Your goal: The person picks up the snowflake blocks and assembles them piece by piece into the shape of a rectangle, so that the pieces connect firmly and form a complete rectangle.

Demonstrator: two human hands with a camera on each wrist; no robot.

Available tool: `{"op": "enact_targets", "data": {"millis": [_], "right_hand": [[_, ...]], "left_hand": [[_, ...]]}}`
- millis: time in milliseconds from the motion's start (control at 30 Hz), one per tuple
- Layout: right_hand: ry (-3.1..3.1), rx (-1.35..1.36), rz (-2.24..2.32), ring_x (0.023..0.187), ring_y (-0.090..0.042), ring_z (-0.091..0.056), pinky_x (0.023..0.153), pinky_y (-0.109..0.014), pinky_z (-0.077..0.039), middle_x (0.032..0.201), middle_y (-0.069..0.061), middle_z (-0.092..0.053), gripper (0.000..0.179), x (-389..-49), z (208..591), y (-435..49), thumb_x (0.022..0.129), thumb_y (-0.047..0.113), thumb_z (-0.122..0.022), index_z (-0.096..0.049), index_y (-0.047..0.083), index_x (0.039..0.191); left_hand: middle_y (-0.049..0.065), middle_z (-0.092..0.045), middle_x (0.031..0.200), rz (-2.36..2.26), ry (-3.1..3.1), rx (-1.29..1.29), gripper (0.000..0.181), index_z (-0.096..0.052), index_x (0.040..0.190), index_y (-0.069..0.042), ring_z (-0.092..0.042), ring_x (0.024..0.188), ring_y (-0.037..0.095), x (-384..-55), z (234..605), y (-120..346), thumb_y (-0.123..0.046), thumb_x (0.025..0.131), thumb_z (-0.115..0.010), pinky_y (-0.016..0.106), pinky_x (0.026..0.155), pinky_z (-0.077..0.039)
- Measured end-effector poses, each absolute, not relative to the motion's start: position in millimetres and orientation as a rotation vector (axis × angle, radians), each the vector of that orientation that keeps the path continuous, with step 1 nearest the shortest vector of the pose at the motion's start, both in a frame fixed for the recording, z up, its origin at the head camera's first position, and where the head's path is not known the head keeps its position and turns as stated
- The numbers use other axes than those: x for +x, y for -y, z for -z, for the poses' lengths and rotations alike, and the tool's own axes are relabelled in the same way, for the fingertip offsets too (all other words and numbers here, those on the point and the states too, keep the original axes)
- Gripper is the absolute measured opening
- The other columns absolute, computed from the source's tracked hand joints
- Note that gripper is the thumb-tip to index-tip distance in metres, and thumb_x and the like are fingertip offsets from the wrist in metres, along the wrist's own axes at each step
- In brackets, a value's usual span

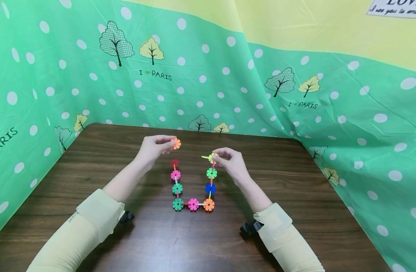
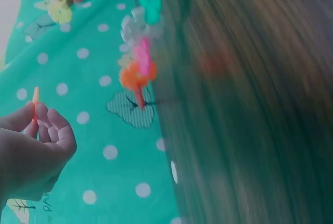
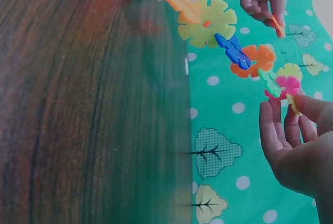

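Note:
Interlocking plastic snowflake discs of many colours form a U-shaped chain (image 1: 193, 204) over the dark table, its open side facing away from me. A red disc (image 1: 174, 163) ends its left side. At the right end is a yellow disc (image 1: 212, 158), with another yellow disc (image 1: 205, 157) seen edge-on beside it. My right hand (image 1: 231, 162) pinches this yellow end between thumb and fingers. Apart from the chain, beyond the red disc, my left hand (image 1: 155, 147) holds a single orange snowflake disc (image 1: 176, 143) by its edge. In the left wrist view that orange disc (image 2: 36, 96) appears edge-on.
The dark wooden table (image 1: 153, 241) reaches back to a green dotted cloth (image 1: 208, 90) with tree prints, which hangs behind and at both sides. Small black devices (image 1: 126, 218) sit at both wrists, near the sleeve cuffs.

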State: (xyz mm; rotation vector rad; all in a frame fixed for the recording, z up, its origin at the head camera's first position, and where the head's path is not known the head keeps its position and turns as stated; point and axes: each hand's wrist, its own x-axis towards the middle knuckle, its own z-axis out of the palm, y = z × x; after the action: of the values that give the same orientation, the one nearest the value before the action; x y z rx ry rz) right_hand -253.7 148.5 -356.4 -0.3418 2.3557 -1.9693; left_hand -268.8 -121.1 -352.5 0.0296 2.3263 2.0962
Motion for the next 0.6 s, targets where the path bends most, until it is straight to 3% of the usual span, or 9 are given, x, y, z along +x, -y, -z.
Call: {"op": "enact_targets", "data": {"millis": [200,367,600], "right_hand": [[-2.37,-0.368,1.999,0.072,-0.014,-0.065,0.081,-0.048,-0.053,0.083,-0.007,-0.061,0.025,-254,354,-147,0.086,0.003,-0.067,-0.062,-0.011,0.107],[-2.415,-0.379,2.01,0.07,-0.011,-0.063,0.072,-0.033,-0.057,0.081,-0.006,-0.062,0.023,-253,353,-145,0.085,0.003,-0.068,-0.064,-0.009,0.104],[-2.475,-0.391,1.995,0.071,-0.011,-0.062,0.07,-0.029,-0.057,0.083,-0.01,-0.063,0.021,-249,348,-142,0.085,0.005,-0.069,-0.066,-0.007,0.101]], "left_hand": [[-0.004,-0.068,0.079,-2.199,-2.23,0.025,0.034,-0.065,0.115,0.002,-0.064,0.067,0.009,-261,352,107,-0.013,0.086,-0.07,0.028,0.07,-0.055],[-0.002,-0.069,0.078,-2.212,-2.211,0.014,0.034,-0.066,0.112,0.003,-0.064,0.063,0.009,-255,354,94,-0.014,0.084,-0.072,0.03,0.068,-0.056],[0.005,-0.071,0.081,-2.214,-2.236,0.041,0.028,-0.069,0.108,0.0,-0.066,0.068,0.013,-251,356,78,-0.013,0.084,-0.071,0.023,0.063,-0.054]]}}
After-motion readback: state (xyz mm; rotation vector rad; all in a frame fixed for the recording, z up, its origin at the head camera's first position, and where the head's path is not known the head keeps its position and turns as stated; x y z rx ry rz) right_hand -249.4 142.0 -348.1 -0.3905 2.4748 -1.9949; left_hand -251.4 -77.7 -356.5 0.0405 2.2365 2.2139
